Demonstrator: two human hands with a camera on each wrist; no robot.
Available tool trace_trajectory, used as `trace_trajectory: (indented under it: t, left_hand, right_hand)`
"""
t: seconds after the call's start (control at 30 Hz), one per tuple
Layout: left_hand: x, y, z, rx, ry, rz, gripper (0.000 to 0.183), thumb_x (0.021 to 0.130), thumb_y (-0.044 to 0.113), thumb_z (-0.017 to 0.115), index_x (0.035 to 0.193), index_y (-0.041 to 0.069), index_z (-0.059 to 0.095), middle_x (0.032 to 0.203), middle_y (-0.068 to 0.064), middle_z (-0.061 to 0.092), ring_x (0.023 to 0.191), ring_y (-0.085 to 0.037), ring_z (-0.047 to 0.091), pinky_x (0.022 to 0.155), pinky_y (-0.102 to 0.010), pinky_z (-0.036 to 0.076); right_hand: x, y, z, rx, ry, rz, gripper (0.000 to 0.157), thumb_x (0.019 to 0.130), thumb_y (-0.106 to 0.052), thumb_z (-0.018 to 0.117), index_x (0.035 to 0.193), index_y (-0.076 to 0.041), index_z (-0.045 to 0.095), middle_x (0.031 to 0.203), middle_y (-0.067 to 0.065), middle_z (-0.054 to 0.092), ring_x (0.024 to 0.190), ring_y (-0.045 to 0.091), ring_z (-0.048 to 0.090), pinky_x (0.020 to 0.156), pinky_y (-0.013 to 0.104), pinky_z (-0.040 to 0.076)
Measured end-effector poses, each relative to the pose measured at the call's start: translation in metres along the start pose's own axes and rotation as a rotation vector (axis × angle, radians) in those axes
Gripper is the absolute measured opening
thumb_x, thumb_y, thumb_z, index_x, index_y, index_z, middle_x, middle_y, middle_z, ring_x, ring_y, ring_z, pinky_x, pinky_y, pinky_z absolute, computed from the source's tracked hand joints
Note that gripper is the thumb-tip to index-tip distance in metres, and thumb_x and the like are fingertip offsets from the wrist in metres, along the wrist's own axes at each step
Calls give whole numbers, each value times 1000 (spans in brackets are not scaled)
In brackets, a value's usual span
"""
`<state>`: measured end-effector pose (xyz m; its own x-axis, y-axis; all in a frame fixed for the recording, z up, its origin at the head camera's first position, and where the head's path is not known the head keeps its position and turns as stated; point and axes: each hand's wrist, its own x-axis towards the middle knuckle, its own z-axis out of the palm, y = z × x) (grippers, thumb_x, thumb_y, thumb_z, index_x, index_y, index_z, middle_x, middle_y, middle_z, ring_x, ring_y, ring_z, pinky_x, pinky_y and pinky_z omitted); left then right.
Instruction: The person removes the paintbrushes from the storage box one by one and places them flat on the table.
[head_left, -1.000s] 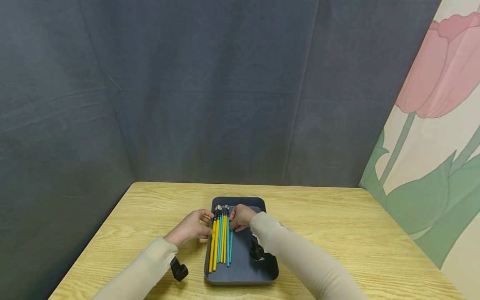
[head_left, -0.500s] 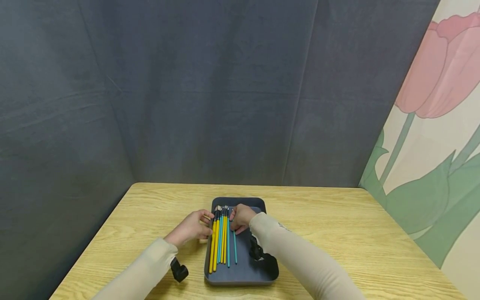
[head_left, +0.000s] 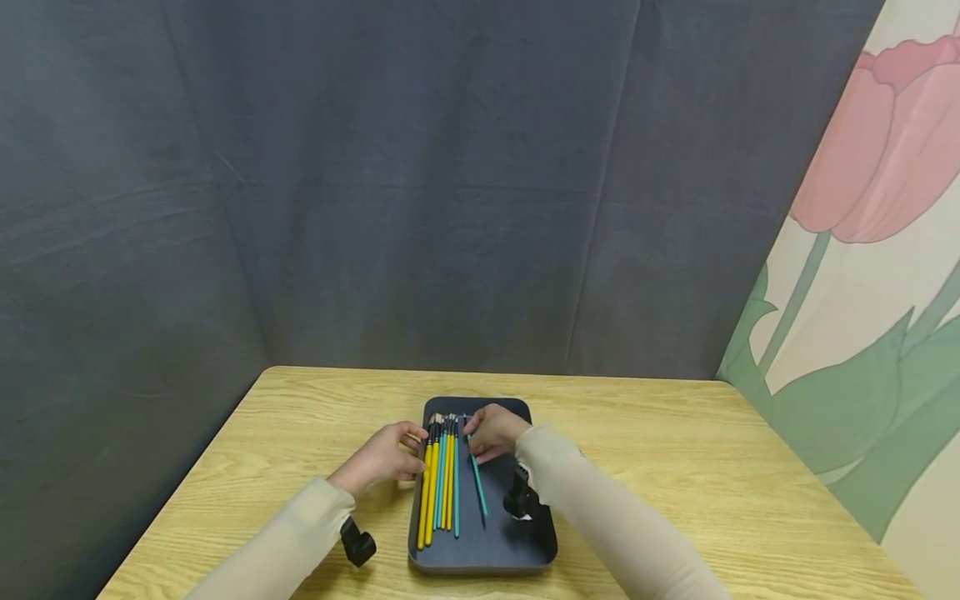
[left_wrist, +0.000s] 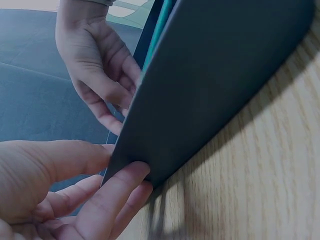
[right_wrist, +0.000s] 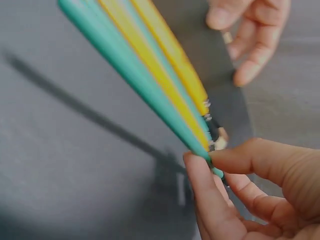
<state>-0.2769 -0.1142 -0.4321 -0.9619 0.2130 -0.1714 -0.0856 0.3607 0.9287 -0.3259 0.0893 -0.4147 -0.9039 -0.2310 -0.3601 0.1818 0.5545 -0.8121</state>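
Teal paintbrush, probably light and stiff, is pinched near its bristle end, seemingly a good place, by the right hand, below which lies the tray gripped by the left hand.

You can pass over the wooden tabletop beyond the far rim of the dark tray, but the paintbrush row and left hand block its left side, and your right hand and sleeve the right.
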Motion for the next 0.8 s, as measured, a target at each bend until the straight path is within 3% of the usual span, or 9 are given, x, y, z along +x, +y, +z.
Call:
trace_trajectory:
  t: [0.47,0.8]
  left_hand:
    - [0,-1,0,-5,-4,12,48,79,-14,67,124,-4,53,108,-20,53,76,-21,59,63,-32,56]
    - [-1,-1,-1,-13,-6,13,50,79,-14,67,125,-4,53,108,-21,52,76,-21,58,64,-32,56]
  right_hand:
    - [-21,-7,-53,254,-87,-132,42,85,13,57,126,6,51,91,9,57,79,19,64,73,34,59]
    - [-41,20,-103,299,-85,-207,39,90,7,57,128,5,47,98,9,56,80,14,63,85,40,57]
